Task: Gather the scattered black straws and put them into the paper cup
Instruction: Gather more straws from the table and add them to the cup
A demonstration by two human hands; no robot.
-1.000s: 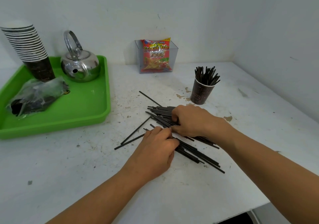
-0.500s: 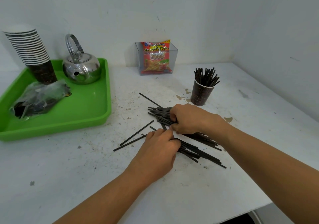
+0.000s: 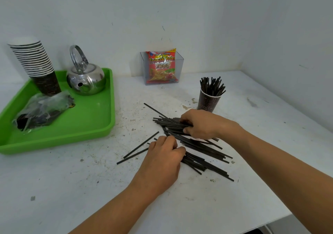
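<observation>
Looking down from my head, I see a scuffed white table (image 3: 72, 188) set into a corner of white walls. The black straws (image 3: 203, 149) lie in a loose heap near its middle, most of them fanned out toward my right. A few stray straws (image 3: 141, 147) lie apart at the heap's left edge.

My right hand (image 3: 203, 123) is on the far side of the heap, palm down. Its fingers are curled over a bundle of the straws and the thumb is tucked under it, so I grip the bundle between them. My left hand (image 3: 162, 161) is on the near side, knuckles up, with the fingers bent down into the straws. Their tips are hidden, so I cannot tell whether they pinch any or only press on them. My hands are near each other but apart.

The paper cup (image 3: 209, 102), dark brown, stands upright just beyond my right hand. A bunch of upright straws (image 3: 212, 86) sticks out above its rim.

Far to my left sits a green tray (image 3: 81, 134). On it are a steel kettle (image 3: 86, 78), a stack of paper cups (image 3: 36, 64) and a crumpled plastic bag (image 3: 41, 111) with something dark inside. At the back wall a clear plastic box (image 3: 180, 67) holds a red snack packet (image 3: 163, 66) reading "French Fries".
</observation>
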